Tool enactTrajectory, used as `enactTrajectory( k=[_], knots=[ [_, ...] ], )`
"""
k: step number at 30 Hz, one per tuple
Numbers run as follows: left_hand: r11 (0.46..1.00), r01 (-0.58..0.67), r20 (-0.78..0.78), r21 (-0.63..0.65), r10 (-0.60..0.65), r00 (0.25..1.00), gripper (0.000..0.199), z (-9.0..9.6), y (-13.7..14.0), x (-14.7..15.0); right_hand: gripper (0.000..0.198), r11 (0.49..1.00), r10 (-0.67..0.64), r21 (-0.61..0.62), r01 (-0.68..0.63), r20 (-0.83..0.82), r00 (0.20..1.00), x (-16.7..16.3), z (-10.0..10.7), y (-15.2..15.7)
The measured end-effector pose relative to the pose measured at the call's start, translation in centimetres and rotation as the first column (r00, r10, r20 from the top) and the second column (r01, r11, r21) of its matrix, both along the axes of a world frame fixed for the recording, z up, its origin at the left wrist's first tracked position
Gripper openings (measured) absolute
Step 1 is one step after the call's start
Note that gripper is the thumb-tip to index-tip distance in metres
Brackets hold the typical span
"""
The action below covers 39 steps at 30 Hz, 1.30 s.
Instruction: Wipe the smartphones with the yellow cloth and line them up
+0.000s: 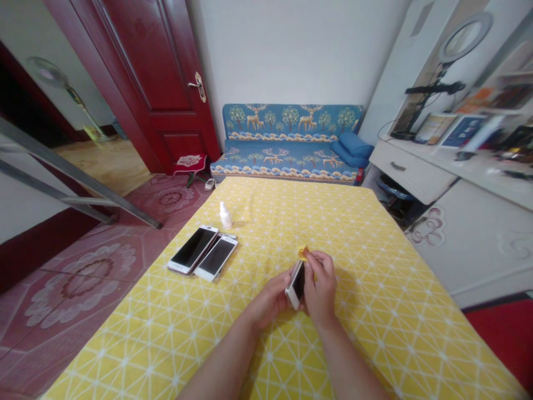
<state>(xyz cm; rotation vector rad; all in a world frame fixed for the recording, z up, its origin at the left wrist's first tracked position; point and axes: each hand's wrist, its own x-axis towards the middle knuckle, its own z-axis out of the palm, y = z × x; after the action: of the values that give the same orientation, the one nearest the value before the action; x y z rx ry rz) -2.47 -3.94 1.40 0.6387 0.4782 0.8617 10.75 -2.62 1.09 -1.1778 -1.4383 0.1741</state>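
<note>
Head view: one tabletop, two bare hands, one container, several phones.
Left hand [275, 297]: closed around the sides of the held phone [296, 286].
Right hand [320, 280]: thumb and fingers pinching a small yellow cloth [302, 254] at the phone's far end.
Held phone: white-edged, dark-screened, tilted, between the two hands over the table [358, 233].
White bottle [225, 215]: small, upright, narrow-topped, on the table behind the phones at left; walls opaque, contents hidden.
Large phone [194, 249]: white, screen up, just beside the small phone, near the bottle.
Small phone [216, 258]: white, screen up; edges of a further item show beneath it.
Drawer [410, 169]: white, one handle, shut in the cabinet at right; contents hidden.
Cabinet top [470, 158]: bears books, a ring light [466, 38] and blurred small goods.
</note>
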Motion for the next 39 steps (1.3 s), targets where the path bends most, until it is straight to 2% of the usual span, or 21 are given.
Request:
enactTrajectory(
  k=[3, 9, 14, 17, 20, 23, 28, 31, 34, 36, 39],
  knots=[
    [0.999, 0.013, -0.023, -0.039, -0.014, 1.000, 0.055, -0.2, 0.0, -0.2, 0.029, 0.998, 0.023, -0.050, -0.024, -0.020, 1.000, -0.1, -0.3, -0.3],
    [0.993, -0.103, 0.006, -0.050, 0.103, 0.995, 0.029, -0.9, 0.0, -0.4, 0.028, 0.946, 0.311, -0.088, -0.311, -0.011, 0.950, -1.3, -0.1, -1.6],
    [0.980, -0.177, 0.005, -0.088, 0.178, 0.984, 0.034, -0.7, -0.2, -0.3, 0.031, 0.918, 0.395, -0.054, -0.394, 0.011, 0.919, -0.9, 0.4, -1.8],
    [0.954, -0.284, 0.085, -0.092, 0.291, 0.953, 0.038, -0.3, 0.0, -0.2, 0.027, 0.890, 0.452, -0.094, -0.446, 0.053, 0.890, -1.0, 0.5, -2.0],
    [0.953, -0.294, 0.150, -0.076, 0.303, 0.941, 0.040, 0.1, 0.2, -0.4, 0.024, 0.873, 0.483, -0.144, -0.467, 0.115, 0.868, -1.4, 0.1, -2.1],
    [0.963, -0.264, 0.082, -0.058, 0.269, 0.960, 0.041, -0.1, 0.3, -0.5, 0.029, 0.905, 0.422, -0.118, -0.408, 0.137, 0.896, -1.5, -0.5, -1.5],
    [0.975, -0.220, -0.133, 0.019, 0.220, 0.966, 0.042, -1.0, 0.0, -0.3, 0.029, 0.984, 0.177, -0.028, -0.175, 0.139, 0.974, -0.1, -0.9, 0.0],
    [0.988, -0.152, -0.130, 0.035, 0.156, 0.979, 0.046, -1.1, -0.2, -0.2, 0.021, 1.000, 0.000, -0.004, 0.000, 0.097, 0.995, 1.2, -0.8, 0.6],
    [0.987, -0.161, -0.116, 0.002, 0.160, 0.980, 0.047, -0.8, -0.1, -0.2, 0.015, 0.993, -0.115, -0.041, 0.114, -0.018, 0.993, 2.0, -0.6, 0.8],
    [0.977, -0.210, -0.097, -0.040, 0.206, 0.974, 0.048, -0.6, 0.1, -0.2, 0.014, 0.990, -0.117, -0.095, 0.106, -0.116, 0.986, 1.8, -0.5, 0.6],
    [0.953, -0.292, -0.008, -0.077, 0.292, 0.956, 0.041, -0.5, 0.4, -0.2, 0.011, 0.994, 0.012, -0.102, -0.030, -0.178, 0.984, 0.5, -0.2, -0.2]
  ],
)
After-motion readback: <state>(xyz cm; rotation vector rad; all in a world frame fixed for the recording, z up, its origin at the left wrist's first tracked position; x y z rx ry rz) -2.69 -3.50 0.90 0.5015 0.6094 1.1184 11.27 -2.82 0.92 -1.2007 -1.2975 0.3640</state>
